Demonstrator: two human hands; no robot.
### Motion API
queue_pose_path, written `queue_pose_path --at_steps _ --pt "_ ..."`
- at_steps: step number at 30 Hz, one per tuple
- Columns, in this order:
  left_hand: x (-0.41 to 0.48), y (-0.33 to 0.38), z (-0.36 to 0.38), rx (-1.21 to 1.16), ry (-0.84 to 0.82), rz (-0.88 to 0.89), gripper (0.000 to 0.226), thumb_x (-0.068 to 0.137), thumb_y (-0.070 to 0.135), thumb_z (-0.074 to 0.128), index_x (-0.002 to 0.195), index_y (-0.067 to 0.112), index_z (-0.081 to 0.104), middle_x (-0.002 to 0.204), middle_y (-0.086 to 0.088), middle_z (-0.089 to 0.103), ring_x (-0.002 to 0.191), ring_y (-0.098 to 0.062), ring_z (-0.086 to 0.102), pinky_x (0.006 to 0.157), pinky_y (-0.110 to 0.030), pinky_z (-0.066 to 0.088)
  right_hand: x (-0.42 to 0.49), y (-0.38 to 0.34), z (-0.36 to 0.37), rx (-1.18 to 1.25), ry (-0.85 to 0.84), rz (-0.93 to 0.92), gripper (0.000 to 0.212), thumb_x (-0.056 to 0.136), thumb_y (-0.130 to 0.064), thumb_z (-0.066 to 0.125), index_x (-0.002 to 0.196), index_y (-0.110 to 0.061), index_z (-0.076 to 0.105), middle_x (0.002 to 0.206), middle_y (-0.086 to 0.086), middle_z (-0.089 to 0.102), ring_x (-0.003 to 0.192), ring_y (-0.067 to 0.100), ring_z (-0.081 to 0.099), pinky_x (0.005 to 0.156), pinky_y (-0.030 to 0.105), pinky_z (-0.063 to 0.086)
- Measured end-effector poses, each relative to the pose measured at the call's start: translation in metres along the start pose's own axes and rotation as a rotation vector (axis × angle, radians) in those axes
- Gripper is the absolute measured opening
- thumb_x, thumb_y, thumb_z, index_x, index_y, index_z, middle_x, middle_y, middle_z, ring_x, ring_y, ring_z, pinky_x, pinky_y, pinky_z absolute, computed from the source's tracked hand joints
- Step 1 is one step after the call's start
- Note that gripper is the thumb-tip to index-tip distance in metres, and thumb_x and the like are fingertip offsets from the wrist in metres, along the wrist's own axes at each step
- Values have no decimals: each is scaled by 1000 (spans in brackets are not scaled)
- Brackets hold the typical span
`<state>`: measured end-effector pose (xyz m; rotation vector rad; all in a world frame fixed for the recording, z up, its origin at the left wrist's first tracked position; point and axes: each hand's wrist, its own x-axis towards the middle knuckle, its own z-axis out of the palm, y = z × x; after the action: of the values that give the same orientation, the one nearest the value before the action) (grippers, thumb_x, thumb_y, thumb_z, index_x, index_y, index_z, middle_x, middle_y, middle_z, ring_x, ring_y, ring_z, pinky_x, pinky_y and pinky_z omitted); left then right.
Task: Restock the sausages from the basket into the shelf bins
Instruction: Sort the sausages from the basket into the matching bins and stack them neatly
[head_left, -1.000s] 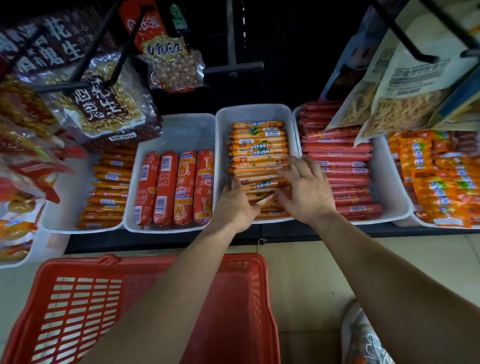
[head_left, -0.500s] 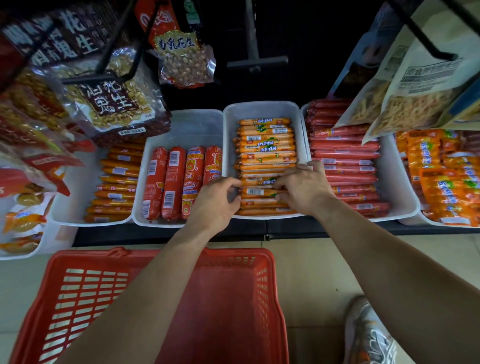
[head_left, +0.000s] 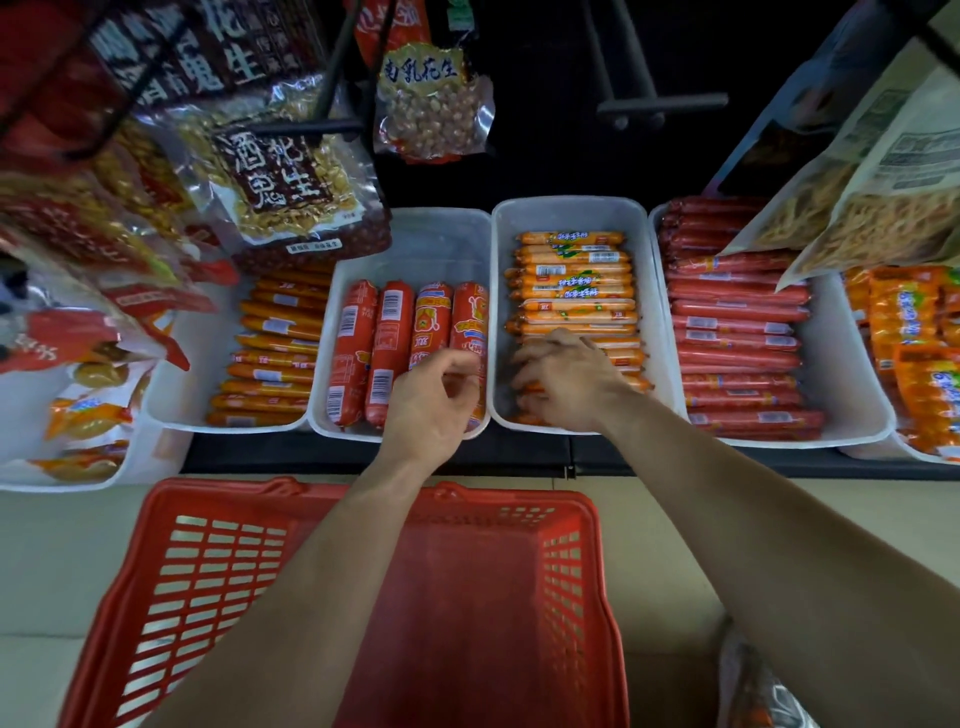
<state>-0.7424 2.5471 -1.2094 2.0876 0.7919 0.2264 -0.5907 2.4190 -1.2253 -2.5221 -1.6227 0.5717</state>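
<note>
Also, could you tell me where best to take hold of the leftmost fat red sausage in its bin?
Probably its far end, from above. The leftmost fat red sausage lies lengthwise, pressed against its neighbour, so its sides are hard to reach. Behind its far tip the white bin is bare, leaving room to hook under.

pale beige tiled floor (head_left: 62, 561) runs under a black shelf (head_left: 363, 457). behind its back edge, a dark wall (head_left: 545, 156) carries black metal hooks (head_left: 660, 101). snack bags (head_left: 291, 176) hang overhead, left and right. dim light.
</note>
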Motion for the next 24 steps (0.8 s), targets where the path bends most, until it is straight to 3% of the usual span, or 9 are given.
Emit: queue_pose_path --at_steps 7,11,14,16,20,24 --pt "-1 2 2 -23 14 -11 19 93 13 64 109 21 72 102 13 71 93 0 66 86 -20 54 -4 4 -1 146 36 15 32 90 -31 60 121 -34 67 139 -14 56 130 18 42 110 37 34" --pt "2 26 10 -16 -45 -32 26 95 16 61 120 21 68 112 10 70 104 -6 65 89 -21 50 -20 10 -12 293 246 163 35 91 -22 59 124 -30 66 131 -10 62 128 19 46 105 37 42" --pt "16 52 26 123 -9 25 38 97 25 59 135 20 57 125 8 63 109 -6 59 90 -21 44 -36 34 -15 229 440 274 38 89 -21 59 127 -24 64 126 0 63 121 27 52 101 44 46" --pt "31 65 44 101 21 51 43 97 26 61 138 23 52 126 6 63 109 -9 62 95 -28 51 -46 52 -12 161 474 349 44 87 -22 60 130 -21 61 128 3 60 118 30 51 100 47 45" --pt "63 70 85 2 -49 -98 51 92 33 66 138 27 44 128 5 59 113 -17 63 100 -44 53 -55 74 -1 164 431 446 62 85 -27 63 144 -20 47 145 4 44 130 30 41 108 51 38" --pt "84 59 104 -111 -55 -272 64 92 40 65 146 22 34 135 0 57 124 -23 57 103 -38 42 -52 78 9 216 446 450 66 85 -29 60 146 -19 38 150 4 35 134 28 38 110 48 38"
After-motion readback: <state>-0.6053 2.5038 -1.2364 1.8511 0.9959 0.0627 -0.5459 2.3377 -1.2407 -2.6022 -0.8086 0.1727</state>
